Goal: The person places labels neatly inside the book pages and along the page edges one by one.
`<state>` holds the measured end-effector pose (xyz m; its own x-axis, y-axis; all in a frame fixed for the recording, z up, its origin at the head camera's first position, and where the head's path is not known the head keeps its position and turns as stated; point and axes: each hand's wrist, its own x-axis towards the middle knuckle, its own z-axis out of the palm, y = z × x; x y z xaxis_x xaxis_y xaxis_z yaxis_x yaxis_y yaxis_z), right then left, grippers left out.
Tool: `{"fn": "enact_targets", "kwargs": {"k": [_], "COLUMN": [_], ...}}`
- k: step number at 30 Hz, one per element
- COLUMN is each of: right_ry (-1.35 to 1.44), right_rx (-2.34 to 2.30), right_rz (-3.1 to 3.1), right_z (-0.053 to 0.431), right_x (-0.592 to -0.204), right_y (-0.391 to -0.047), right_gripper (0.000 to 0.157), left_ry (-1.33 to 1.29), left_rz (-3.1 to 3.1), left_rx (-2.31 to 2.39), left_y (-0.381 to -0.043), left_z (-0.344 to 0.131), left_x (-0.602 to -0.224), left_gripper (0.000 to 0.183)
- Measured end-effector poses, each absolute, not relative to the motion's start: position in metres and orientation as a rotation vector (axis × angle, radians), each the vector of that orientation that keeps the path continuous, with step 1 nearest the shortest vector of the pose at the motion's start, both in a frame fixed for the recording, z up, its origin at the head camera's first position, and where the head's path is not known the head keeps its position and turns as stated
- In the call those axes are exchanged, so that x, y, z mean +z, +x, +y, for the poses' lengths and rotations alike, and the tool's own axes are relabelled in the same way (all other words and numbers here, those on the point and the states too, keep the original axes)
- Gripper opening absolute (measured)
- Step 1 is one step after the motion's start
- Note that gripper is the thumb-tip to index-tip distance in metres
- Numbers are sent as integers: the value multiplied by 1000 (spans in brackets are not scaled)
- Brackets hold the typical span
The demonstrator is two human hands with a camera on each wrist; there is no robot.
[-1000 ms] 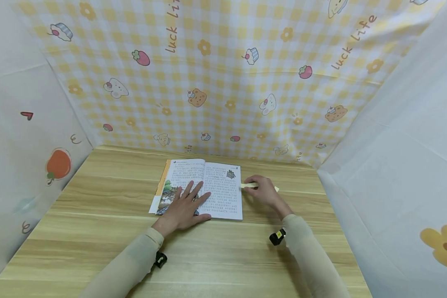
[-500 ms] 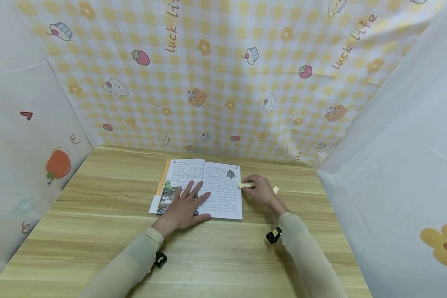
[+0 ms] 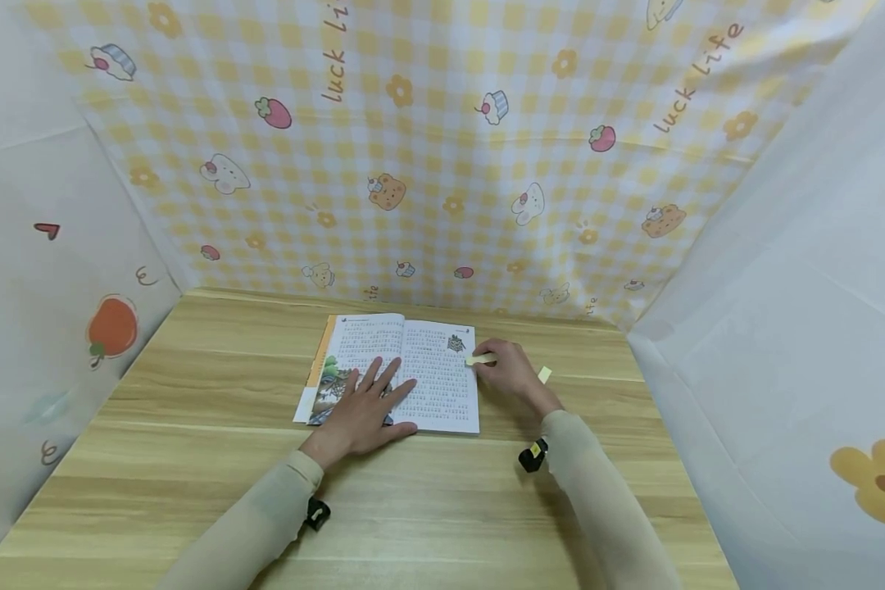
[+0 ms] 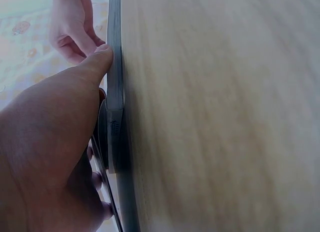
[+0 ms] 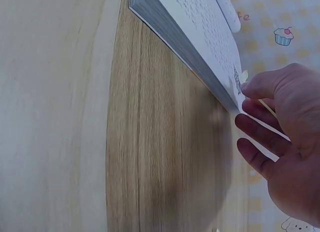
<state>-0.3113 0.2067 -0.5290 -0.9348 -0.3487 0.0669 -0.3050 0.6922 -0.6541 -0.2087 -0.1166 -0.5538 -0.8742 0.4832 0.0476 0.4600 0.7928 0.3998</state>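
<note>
An open book (image 3: pixel 442 393) lies on the wooden table, printed text on both pages and a colour picture low on the left page. My left hand (image 3: pixel 365 414) rests on it with fingers spread, across the left page and the fold. In the left wrist view the left thumb (image 4: pixel 95 66) lies at the book's page edge (image 4: pixel 115 66). At the right page's outer edge, my right hand (image 3: pixel 509 369) pinches a narrow pale yellow strip (image 3: pixel 481 359) between thumb and fingers. The strip's tip is over the page margin; whether it touches the paper I cannot tell.
A second pale yellow piece (image 3: pixel 544 374) shows on the table beyond the right wrist, partly hidden. The wooden table (image 3: pixel 428 508) ends at a yellow checked curtain (image 3: pixel 442 164) behind, with white cloth (image 3: pixel 796 328) at both sides.
My right hand has moved left and slightly away from me, bringing the strip's tip from the book's edge onto the right page's margin. The left hand stays in place on the book.
</note>
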Motion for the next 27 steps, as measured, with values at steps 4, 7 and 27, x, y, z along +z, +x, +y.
{"fn": "enact_targets", "kwargs": {"k": [4, 7, 27], "right_ry": [-542, -546, -563], "right_rx": [-1030, -989, -845], "right_rz": [2830, 2831, 2886], "right_z": [203, 202, 193], "right_x": [-528, -528, -528], "right_y": [-314, -316, -319], "right_gripper": [22, 22, 19], "left_ry": [769, 772, 766], "left_rz": [2921, 2933, 2929], "left_rx": [632, 640, 606], "left_y": [-209, -210, -208], "left_z": [-117, -118, -117], "left_x": [-556, -560, -552], "left_gripper": [85, 85, 84]}}
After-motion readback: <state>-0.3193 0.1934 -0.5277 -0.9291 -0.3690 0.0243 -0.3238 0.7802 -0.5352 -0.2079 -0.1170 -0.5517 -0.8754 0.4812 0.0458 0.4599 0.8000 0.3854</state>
